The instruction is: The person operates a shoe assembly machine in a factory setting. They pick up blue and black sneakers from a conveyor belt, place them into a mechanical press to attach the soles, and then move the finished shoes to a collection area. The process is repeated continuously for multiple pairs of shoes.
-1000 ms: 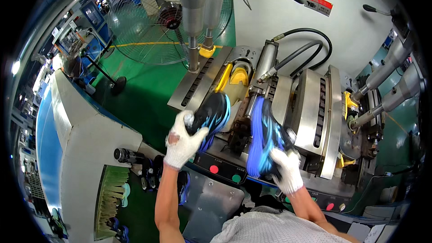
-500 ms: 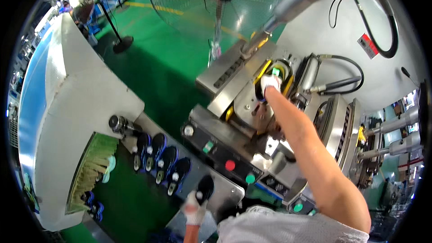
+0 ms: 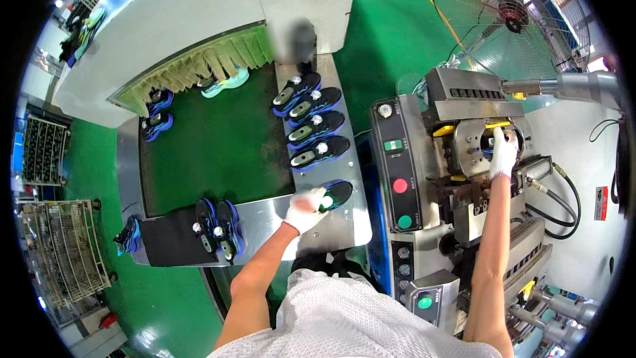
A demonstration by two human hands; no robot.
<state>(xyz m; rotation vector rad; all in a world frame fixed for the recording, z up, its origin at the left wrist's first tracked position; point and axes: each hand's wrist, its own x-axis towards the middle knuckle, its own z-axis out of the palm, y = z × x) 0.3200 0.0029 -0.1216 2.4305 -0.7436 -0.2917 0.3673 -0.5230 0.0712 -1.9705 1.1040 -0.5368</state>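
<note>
My left hand (image 3: 305, 212), in a white glove, is closed at the heel end of a black shoe with a blue-edged sole (image 3: 340, 192). That shoe lies at the corner of a steel ledge (image 3: 354, 222), with a pale wad by its opening. My right hand (image 3: 505, 154), also gloved, reaches into the round recess of a metal press machine (image 3: 472, 152) between yellow-edged pads (image 3: 498, 124). Its fingers are bent around something dark that the glove mostly hides. Several similar shoes (image 3: 320, 152) lie in a row farther along the ledge.
A green conveyor belt (image 3: 205, 152) runs under a bristle curtain (image 3: 192, 66), carrying more shoes. Two shoes (image 3: 228, 229) stand on the near ledge. The control panel (image 3: 399, 159) has red and green buttons. A large fan (image 3: 513, 16) and wire racks (image 3: 69, 252) stand around.
The view has swung left, bringing the conveyor and ledge to the middle. My left hand remains at the shoe on the ledge corner, my right hand inside the machine.
</note>
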